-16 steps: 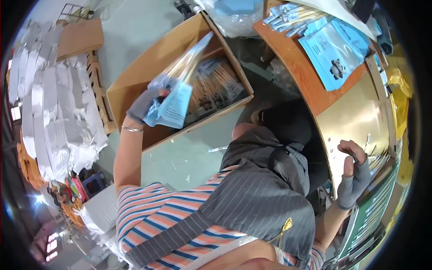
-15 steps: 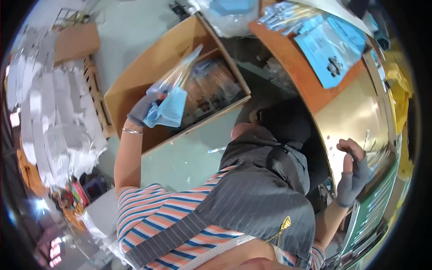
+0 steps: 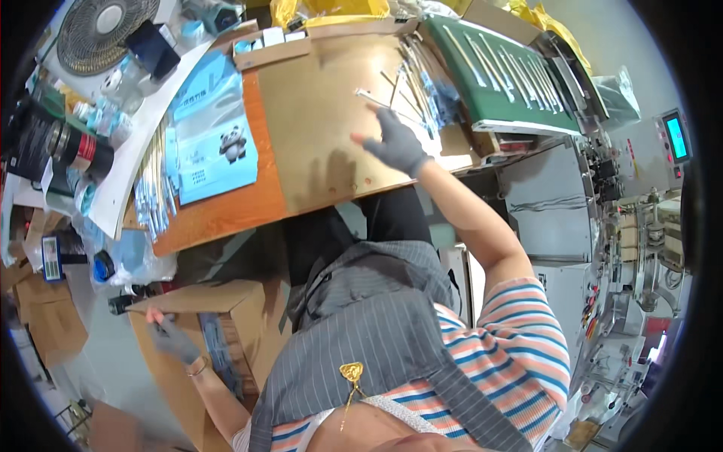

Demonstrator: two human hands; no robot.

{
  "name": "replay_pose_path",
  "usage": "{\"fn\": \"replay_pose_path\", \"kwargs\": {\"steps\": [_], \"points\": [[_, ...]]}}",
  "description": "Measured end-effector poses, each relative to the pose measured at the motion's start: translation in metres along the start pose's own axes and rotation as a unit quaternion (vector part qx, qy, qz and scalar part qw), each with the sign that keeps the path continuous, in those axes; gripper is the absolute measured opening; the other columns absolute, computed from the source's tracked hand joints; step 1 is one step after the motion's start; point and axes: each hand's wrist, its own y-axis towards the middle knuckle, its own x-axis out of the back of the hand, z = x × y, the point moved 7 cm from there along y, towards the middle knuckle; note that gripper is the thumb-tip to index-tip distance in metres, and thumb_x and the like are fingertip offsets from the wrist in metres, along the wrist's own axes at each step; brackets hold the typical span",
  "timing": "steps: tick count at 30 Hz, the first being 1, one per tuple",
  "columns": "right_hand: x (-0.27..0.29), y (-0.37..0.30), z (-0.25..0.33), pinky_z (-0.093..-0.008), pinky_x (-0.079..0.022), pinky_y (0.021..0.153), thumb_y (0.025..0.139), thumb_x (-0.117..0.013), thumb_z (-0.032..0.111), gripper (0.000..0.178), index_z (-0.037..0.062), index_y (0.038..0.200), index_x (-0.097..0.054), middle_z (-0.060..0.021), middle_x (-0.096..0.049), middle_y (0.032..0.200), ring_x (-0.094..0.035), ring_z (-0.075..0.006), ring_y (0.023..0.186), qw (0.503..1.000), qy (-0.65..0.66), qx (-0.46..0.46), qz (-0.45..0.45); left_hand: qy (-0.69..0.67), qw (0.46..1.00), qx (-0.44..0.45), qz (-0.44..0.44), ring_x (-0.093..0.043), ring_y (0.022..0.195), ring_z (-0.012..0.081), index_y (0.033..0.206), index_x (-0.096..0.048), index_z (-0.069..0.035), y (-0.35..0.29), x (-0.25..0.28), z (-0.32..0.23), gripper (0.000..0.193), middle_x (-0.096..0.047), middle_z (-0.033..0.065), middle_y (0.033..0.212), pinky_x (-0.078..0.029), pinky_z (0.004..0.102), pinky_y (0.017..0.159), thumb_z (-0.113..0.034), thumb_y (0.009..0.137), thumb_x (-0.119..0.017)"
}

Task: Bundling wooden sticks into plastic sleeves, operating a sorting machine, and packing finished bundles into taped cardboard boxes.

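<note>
My right hand (image 3: 395,145), in a grey fingerless glove, is over the gold-coloured sheet on the bench. Its thumb and forefinger are apart with nothing gripped, and the fingertips are near a thin wrapped stick (image 3: 369,96). Beyond it lies a loose pile of slim wrapped sticks (image 3: 422,90). At the lower left, my left hand (image 3: 175,340), gloved the same way, is at the cardboard box (image 3: 245,320), fingers loosely apart and holding nothing visible. Packed bundles of sticks (image 3: 218,346) show inside that box.
Blue pouches with a panda print (image 3: 215,162) and wrapped sticks (image 3: 154,184) lie on the bench's left part. A green board (image 3: 482,56) bearing several sticks stands at the back right. A fan (image 3: 102,34), a black bottle (image 3: 79,147) and a small carton (image 3: 275,53) are at the back left.
My view has turned from the box to the bench. The blue pack of sticks has left my left hand. My right hand has come over the sheet near the loose sticks.
</note>
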Motion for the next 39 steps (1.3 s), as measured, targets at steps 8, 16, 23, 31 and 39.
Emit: {"fn": "replay_pose_path", "kwargs": {"steps": [8, 16, 23, 31, 39], "points": [[0.054, 0.150, -0.184, -0.0394, -0.036, 0.105, 0.059, -0.075, 0.061, 0.109, 0.0007, 0.140, -0.033, -0.0290, -0.034, 0.141, -0.039, -0.0391, 0.130, 0.952, -0.184, -0.236, -0.058, -0.196, 0.890, -0.171, 0.374, -0.065, 0.073, 0.0185, 0.097, -0.065, -0.001, -0.098, -0.223, -0.192, 0.021, -0.067, 0.0111, 0.086, -0.051, 0.0288, 0.064, -0.018, 0.093, -0.054], [0.039, 0.150, -0.226, -0.0427, -0.047, 0.090, 0.070, -0.068, 0.035, 0.058, 0.0005, 0.114, -0.052, -0.0295, -0.061, 0.108, -0.059, -0.0428, 0.103, 0.947, -0.043, -0.304, -0.089, -0.010, 0.871, -0.426, 0.243, -0.047, 0.117, 0.0381, 0.120, -0.053, 0.000, -0.125, -0.438, -0.328, 0.044, -0.052, 0.0221, 0.126, -0.036, 0.0457, 0.100, -0.034, 0.093, -0.050], [-0.006, 0.084, -0.175, -0.0273, -0.050, 0.057, 0.091, -0.054, 0.013, 0.025, 0.0002, 0.112, -0.056, -0.0093, -0.063, 0.088, -0.060, -0.0149, 0.069, 0.857, 0.477, -0.191, -0.048, -0.103, 0.916, -0.211, 0.325, -0.052, 0.100, 0.0375, 0.102, -0.059, -0.002, -0.091, -0.478, -0.335, 0.036, -0.057, 0.0196, 0.104, -0.041, 0.0445, 0.091, -0.027, 0.077, -0.062], [0.008, -0.044, -0.162, -0.0408, -0.044, 0.091, 0.087, -0.059, 0.014, 0.034, -0.0043, 0.114, -0.052, -0.0193, -0.052, 0.116, -0.052, -0.0320, 0.106, 0.932, -0.088, 0.150, -0.317, -0.117, 0.930, -0.332, 0.103, -0.048, 0.112, 0.0353, 0.095, -0.058, 0.003, -0.090, -0.414, -0.288, 0.045, -0.053, 0.0201, 0.113, -0.036, 0.0431, 0.100, -0.040, 0.083, -0.059], [0.004, -0.042, -0.149, -0.0475, -0.042, 0.091, 0.086, -0.061, 0.016, 0.039, -0.0051, 0.115, -0.047, -0.0229, -0.050, 0.115, -0.050, -0.0396, 0.107, 0.899, -0.217, 0.205, -0.320, -0.068, 0.925, -0.352, 0.123, -0.043, 0.122, 0.0343, 0.105, -0.062, 0.006, -0.103, -0.413, -0.273, 0.052, -0.053, 0.0209, 0.121, -0.029, 0.0432, 0.106, -0.042, 0.083, -0.058]]}}
